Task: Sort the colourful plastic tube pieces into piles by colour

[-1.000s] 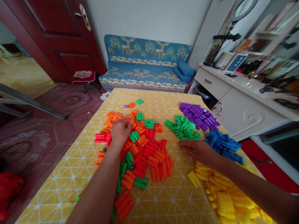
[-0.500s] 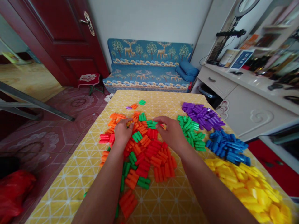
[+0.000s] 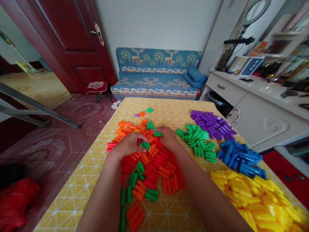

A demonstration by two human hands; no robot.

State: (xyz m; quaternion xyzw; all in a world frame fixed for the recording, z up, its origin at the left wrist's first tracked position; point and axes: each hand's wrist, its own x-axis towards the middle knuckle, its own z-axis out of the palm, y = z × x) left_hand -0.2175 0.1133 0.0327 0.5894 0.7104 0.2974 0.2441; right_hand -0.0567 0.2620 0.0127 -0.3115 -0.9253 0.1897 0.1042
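My left hand curves over the mixed pile, its thumb and index finger on either side of a green ridged plastic block. My right hand has its fingers closed at another green block on the pile's far side; its fingertips are partly hidden. Red blocks and orange blocks lie heaped below and between the hands, with some dark green blocks near my left forearm.
On the table's right are single-colour heaps: green, purple, blue and yellow. A few loose pieces lie at the far left, including a green one. A blue sofa stands beyond the patterned tablecloth.
My left hand has shifted right and nearer, onto a green block. My right hand has moved slightly left and down to a green block. The camera view has tilted up slightly.
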